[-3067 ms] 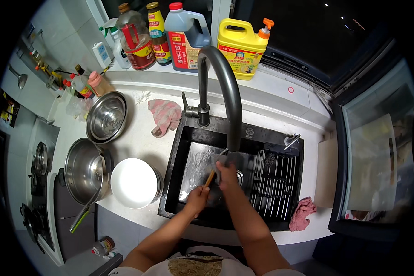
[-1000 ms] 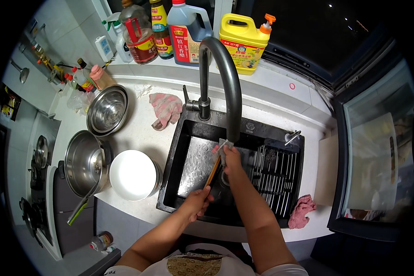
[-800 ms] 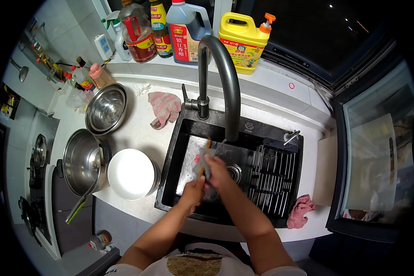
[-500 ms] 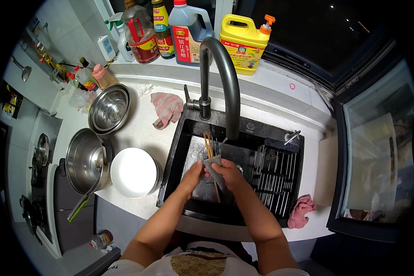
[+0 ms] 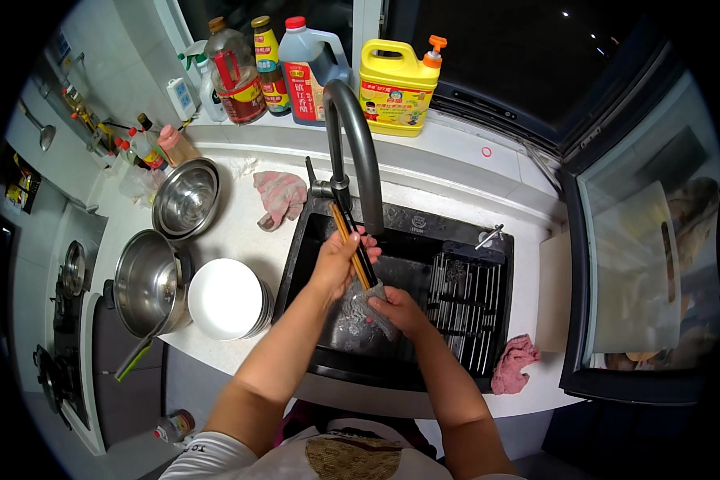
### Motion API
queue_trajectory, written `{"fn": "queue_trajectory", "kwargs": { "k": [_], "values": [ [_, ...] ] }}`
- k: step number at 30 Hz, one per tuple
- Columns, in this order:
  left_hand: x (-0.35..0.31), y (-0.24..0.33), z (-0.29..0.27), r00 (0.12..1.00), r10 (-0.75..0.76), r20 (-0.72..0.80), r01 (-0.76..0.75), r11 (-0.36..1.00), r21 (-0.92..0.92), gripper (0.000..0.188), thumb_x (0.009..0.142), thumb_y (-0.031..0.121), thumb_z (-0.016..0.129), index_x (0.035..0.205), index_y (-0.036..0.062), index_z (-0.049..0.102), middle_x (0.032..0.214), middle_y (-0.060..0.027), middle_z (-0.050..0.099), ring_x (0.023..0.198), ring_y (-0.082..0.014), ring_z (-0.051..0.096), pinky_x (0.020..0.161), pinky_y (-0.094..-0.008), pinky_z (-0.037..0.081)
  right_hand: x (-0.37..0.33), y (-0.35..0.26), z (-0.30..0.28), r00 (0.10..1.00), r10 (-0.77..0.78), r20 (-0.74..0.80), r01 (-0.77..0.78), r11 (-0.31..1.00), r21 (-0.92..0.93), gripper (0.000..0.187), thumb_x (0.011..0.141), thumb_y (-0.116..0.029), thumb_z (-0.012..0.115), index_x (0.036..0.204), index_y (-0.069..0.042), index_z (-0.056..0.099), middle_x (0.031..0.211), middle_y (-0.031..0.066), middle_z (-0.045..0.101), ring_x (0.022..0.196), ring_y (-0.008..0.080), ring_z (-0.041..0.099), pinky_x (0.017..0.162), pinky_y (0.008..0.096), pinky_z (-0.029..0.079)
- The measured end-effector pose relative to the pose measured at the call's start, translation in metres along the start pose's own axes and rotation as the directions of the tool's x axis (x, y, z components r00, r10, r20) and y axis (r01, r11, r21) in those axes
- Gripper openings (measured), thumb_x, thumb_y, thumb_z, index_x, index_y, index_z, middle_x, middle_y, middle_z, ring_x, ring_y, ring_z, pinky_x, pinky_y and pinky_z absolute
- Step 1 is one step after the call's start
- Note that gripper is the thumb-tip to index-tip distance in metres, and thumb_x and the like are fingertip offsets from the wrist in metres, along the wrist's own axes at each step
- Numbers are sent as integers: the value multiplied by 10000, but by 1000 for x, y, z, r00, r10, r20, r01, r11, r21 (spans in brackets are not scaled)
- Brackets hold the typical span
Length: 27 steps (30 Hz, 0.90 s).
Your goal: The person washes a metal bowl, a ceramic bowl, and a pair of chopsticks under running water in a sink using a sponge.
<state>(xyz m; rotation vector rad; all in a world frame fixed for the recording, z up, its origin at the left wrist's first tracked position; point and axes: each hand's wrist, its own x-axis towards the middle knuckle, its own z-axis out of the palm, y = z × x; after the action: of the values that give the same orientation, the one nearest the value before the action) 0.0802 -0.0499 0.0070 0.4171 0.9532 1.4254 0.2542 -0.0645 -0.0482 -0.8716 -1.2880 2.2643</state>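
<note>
A bundle of chopsticks [image 5: 341, 223], some brown and some black, slants over the black sink [image 5: 396, 214]. My left hand [image 5: 336, 262] is closed around the bundle near its upper part, with a few fingers showing on the far side. Lower down, my right hand [image 5: 402, 310] grips a grey cloth [image 5: 382, 314] wrapped about the lower ends, which it hides. Over the far side of the sink arches a dark faucet [image 5: 364, 152]; I cannot make out any water running from it.
Stacked white bowls [image 5: 226, 299], a steel pot [image 5: 146, 284] and a steel basin [image 5: 187, 198] stand left of the sink. A slatted rack [image 5: 468, 312] covers its right part. Pink cloths [image 5: 517, 365] lie on the counter. Behind stand bottles and a yellow jug [image 5: 398, 88].
My left hand has moved up and away from me, from beside the cloth to the chopsticks' upper part. My right hand and the cloth are now at their lower end. The view has shifted slightly.
</note>
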Motion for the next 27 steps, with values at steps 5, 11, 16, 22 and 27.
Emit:
{"fn": "queue_trajectory", "kwargs": {
  "k": [5,11,16,22,27],
  "values": [
    [-12,-27,6,998,-23,51,21,999,36,160,935,151,430,1053,53,474,856,-78,571,777,-166,594,715,-286,499,9,13,-3,981,-151,-119,131,979,-158,158,894,-156,525,956,-19,573,837,-29,565,758,65,501,695,219,422],
    [1,1,18,970,209,-124,-217,975,-53,122,944,124,402,1015,50,467,840,-66,563,742,-164,585,716,-287,494,12,42,-38,967,-144,-212,48,914,-402,172,876,-155,543,980,-19,555,797,18,565,721,89,530,657,249,443],
    [0,13,20,959,231,-166,-243,968,-56,137,938,114,414,1046,44,462,934,-108,589,790,-178,589,740,-305,497,-25,10,-68,888,-105,-447,-148,856,-495,300,858,-166,563,1129,-40,535,911,85,607,788,163,597,692,305,493],
    [-13,-23,11,983,182,-18,-175,965,193,181,945,124,384,1077,24,458,1008,-124,584,922,-201,572,850,-323,439,-22,-40,-43,831,-473,-292,-63,442,-895,550,788,-302,640,1246,-49,468,1245,205,475,1169,318,443,949,375,369],
    [-26,-60,-19,987,126,102,-161,816,555,222,939,142,421,1107,21,500,1049,-63,564,998,-145,502,908,-270,366,41,-66,4,951,-308,37,283,813,-509,448,836,-203,620,1220,-12,490,1063,77,593,940,124,542,813,271,429]
  ]
}}
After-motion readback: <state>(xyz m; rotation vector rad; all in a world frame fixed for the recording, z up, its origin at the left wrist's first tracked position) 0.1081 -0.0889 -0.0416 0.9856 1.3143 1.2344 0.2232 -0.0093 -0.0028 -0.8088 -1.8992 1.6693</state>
